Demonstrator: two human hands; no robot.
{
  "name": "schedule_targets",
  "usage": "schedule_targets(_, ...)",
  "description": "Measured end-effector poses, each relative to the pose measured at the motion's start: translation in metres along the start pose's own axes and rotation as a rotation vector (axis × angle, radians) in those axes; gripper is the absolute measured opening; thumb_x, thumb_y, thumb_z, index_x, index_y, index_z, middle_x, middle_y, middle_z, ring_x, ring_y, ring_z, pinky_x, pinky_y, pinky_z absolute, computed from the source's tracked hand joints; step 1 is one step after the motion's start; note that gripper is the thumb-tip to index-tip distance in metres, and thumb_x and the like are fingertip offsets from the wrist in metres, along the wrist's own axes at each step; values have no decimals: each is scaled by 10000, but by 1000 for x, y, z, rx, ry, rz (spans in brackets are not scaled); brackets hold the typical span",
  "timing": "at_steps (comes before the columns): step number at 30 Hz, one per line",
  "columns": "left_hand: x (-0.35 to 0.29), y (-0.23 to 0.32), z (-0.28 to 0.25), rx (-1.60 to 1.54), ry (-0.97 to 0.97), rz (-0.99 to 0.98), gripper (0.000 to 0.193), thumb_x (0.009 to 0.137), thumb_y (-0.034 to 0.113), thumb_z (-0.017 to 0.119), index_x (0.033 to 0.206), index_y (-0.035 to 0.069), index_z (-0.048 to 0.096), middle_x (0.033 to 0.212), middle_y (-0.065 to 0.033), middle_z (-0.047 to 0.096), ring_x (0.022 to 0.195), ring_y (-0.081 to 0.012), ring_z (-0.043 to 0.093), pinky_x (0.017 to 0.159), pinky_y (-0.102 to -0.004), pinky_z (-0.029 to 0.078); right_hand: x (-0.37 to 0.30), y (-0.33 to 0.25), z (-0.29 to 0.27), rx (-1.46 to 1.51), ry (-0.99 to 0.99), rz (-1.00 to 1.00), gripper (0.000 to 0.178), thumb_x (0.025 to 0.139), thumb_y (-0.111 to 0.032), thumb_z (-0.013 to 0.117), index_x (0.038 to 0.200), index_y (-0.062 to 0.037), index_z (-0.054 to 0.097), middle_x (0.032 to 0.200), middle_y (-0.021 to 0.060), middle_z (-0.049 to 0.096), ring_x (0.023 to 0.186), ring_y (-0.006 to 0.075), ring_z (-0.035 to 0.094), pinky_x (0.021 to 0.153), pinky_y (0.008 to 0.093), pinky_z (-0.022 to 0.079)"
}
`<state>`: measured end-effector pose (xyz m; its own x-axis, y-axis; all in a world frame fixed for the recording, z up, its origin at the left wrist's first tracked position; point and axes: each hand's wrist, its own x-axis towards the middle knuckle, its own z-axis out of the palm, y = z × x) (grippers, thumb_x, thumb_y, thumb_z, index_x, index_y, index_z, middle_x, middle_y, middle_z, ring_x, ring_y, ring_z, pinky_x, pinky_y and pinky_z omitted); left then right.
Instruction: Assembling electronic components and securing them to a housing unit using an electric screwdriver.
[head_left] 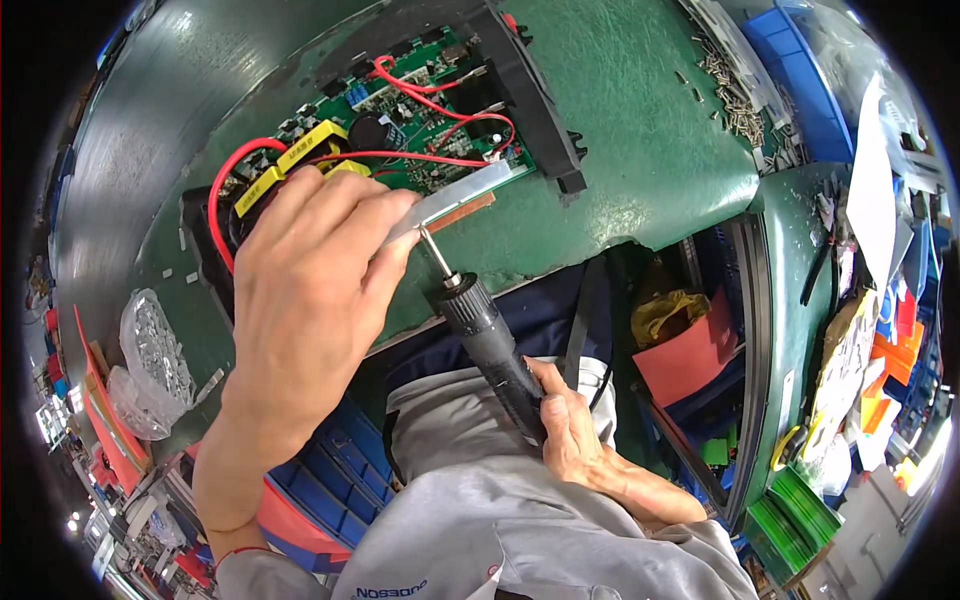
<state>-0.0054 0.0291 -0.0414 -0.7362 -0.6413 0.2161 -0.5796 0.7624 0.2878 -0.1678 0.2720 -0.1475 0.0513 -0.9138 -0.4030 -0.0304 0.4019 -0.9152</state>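
My right hand [572, 425] is wrapped round the rear of a black electric screwdriver [490, 340]. Its metal bit points up and away, with the tip at the near end of a flat grey metal strip [465, 193]. Fingers of my left hand [310, 270] pinch that strip's near end, close beside the bit. The strip lies along the near edge of a green circuit board [430, 135] with red wires and yellow-wrapped components [312, 145]. A black plastic frame [540, 100] runs along the board's right side. Whether a screw sits at the bit's tip is hidden.
A green mat [640, 100] covers the bench. Loose metal screws or pins [735, 95] lie at the far right by a blue bin [800, 70]. A clear bag of small parts [155, 350] rests at the left. Below the bench are a blue compartment tray [340, 465] and a green bin [795, 515].
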Motion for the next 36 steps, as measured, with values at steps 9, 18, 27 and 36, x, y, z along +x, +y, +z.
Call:
schedule_targets(9, 0, 0, 1, -8, 2, 2, 296, 760, -4, 795, 1044, 1, 711, 973, -95, 667, 897, -299, 628, 789, -419, 523, 5, -8, -1, 50, -3, 2, 822, 1102, -641, 195, 1489, 42, 437, 961, 76, 652, 865, 154, 593, 811, 334, 488)
schedule_targets(18, 3, 2, 1, -4, 0, -2, 295, 769, -1, 797, 1055, -1, 724, 966, -93, 666, 897, -299, 631, 781, -423, 525, 3, -40, -8, 18, -7, 142, 823, 1096, -665, 249, 1484, 25, 475, 915, 55, 652, 803, 142, 612, 754, 308, 491)
schedule_targets(27, 4, -1, -3, -75, -30, -69, 235, 804, 25, 814, 1024, -20, 745, 958, -104, 703, 856, -300, 643, 769, -400, 518, 9, -21, -9, 772, -254, 252, 833, 1103, -652, 300, 1568, 29, 417, 866, 79, 670, 684, 168, 592, 711, 306, 475)
schedule_targets(36, 5, 2, -6, 5, -82, -126, 250, 809, 39, 816, 1042, 7, 730, 956, -100, 702, 892, -307, 644, 812, -418, 514, 11, -26, -28, 13, -59, 70, 820, 1102, -652, 225, 1449, 39, 496, 849, 77, 651, 707, 151, 575, 699, 322, 471)
